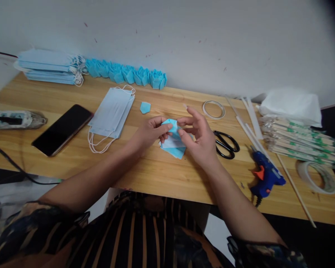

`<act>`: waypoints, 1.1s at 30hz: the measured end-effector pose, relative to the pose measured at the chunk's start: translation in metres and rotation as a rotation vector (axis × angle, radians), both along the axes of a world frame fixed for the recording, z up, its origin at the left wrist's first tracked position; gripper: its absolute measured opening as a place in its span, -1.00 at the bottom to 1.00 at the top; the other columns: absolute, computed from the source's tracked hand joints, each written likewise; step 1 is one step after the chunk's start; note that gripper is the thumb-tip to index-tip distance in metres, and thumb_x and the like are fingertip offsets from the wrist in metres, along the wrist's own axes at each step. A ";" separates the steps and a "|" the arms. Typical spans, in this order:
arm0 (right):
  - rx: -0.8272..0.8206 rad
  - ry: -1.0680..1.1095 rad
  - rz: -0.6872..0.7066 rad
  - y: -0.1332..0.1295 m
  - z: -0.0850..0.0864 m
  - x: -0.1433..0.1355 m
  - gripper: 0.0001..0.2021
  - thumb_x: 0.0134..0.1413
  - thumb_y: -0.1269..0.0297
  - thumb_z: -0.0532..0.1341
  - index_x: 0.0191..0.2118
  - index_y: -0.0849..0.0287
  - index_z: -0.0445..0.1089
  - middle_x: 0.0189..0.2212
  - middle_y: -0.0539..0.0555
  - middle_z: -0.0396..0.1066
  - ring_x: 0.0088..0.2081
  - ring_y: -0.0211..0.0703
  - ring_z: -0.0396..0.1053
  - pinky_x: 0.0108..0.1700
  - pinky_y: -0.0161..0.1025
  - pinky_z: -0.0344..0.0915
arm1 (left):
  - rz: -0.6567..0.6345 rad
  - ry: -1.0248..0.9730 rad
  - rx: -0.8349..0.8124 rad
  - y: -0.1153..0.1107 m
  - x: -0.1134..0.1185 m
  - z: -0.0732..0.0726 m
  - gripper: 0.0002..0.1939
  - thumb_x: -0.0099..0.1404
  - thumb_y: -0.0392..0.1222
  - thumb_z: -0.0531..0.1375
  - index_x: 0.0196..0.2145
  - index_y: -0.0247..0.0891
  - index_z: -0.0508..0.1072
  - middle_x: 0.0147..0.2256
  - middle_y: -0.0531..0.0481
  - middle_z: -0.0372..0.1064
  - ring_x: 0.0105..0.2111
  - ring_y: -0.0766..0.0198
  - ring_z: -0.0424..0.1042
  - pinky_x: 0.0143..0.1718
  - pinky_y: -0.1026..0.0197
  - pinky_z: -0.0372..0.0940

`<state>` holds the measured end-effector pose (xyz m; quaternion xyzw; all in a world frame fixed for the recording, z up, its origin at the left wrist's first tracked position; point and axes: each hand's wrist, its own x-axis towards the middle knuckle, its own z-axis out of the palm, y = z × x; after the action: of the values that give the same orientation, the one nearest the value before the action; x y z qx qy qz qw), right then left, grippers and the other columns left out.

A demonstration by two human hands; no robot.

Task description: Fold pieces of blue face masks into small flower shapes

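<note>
My left hand (156, 130) pinches a small folded piece of blue mask fabric (171, 124) between thumb and fingers. At the piece's right edge is my right hand (198, 137), its index finger raised and its other fingers spread; the thumb is close to the fabric. Below both hands, several cut blue and white fabric pieces (176, 149) lie on the table, partly covered. A single folded blue piece (145, 107) rests a little beyond my left hand. Black-handled scissors (227, 145) lie just right of my right hand, their blades hidden behind it.
Face masks (111, 111), a phone (62, 129) and a power strip (16, 120) lie left. Along the wall stand a mask stack (48, 67) and folded blue flowers (128, 74). Rightward are a tape ring (203, 108), a blue glue gun (266, 175), wrapped chopsticks (298, 141) and a tape roll (304, 173).
</note>
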<state>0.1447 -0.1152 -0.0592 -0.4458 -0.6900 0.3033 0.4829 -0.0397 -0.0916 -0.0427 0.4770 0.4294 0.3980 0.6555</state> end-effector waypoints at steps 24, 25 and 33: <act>-0.133 0.144 -0.019 0.004 0.002 0.004 -0.45 0.27 0.13 0.28 0.33 -0.09 0.24 -0.28 0.00 0.45 -0.25 -0.14 0.45 -0.16 -0.10 0.45 | -0.036 0.096 0.097 -0.002 0.000 -0.006 -0.79 0.28 -0.21 0.28 -0.49 -0.29 0.40 -0.57 0.11 0.33 -0.60 0.47 0.29 -0.54 0.39 0.25; -0.137 0.145 -0.006 0.004 0.003 0.004 -0.46 0.27 0.13 0.28 0.33 -0.08 0.24 -0.29 -0.01 0.45 -0.24 -0.15 0.45 -0.16 -0.10 0.45 | -0.037 0.100 0.100 -0.002 0.000 -0.007 -0.79 0.27 -0.20 0.29 -0.48 -0.29 0.40 -0.57 0.11 0.34 -0.60 0.47 0.29 -0.55 0.39 0.24; -0.197 0.138 0.003 0.002 0.006 0.001 -0.46 0.27 0.17 0.26 0.32 -0.04 0.24 -0.29 -0.01 0.44 -0.27 -0.18 0.42 -0.24 -0.17 0.40 | -0.044 0.128 0.159 -0.004 0.002 -0.005 -0.81 0.23 -0.16 0.28 -0.47 -0.28 0.42 -0.58 0.11 0.32 -0.59 0.45 0.29 -0.54 0.39 0.23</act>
<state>0.1461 -0.1130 -0.0535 -0.4683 -0.6224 0.4004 0.4827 -0.0377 -0.0954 -0.0474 0.5615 0.4267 0.3850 0.5953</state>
